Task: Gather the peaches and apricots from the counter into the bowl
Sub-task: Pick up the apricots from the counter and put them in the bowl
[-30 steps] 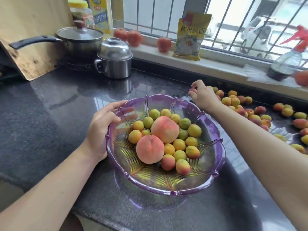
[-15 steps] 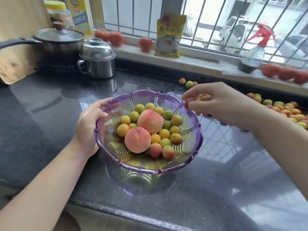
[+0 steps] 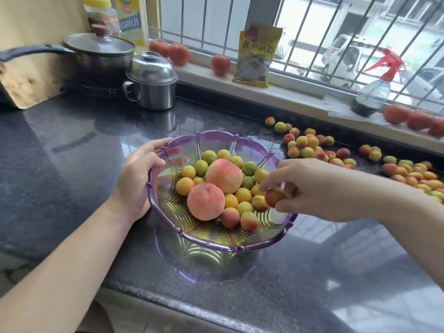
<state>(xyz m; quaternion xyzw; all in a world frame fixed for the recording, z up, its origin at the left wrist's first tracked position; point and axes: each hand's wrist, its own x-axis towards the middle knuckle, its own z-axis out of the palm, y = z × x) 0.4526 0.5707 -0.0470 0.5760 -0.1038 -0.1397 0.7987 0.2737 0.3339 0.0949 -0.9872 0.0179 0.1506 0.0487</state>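
Note:
A clear purple bowl (image 3: 209, 241) stands on the dark counter and holds two large peaches (image 3: 206, 205) and several small apricots (image 3: 243, 195). My left hand (image 3: 138, 175) grips the bowl's left rim, thumb inside. My right hand (image 3: 312, 188) is over the bowl's right side and pinches a reddish apricot (image 3: 275, 197) in its fingertips. Many more apricots (image 3: 310, 146) lie loose on the counter to the right, under the window sill.
A lidded steel pot (image 3: 151, 82) and a saucepan (image 3: 98, 56) stand at the back left. On the sill are a yellow packet (image 3: 257, 56), a spray bottle (image 3: 372, 92) and red fruits (image 3: 219, 64). Counter edge runs along the front.
My right hand picked an apricot from the counter pile and carried it left and down over the bowl's right side. The left hand stayed on the rim.

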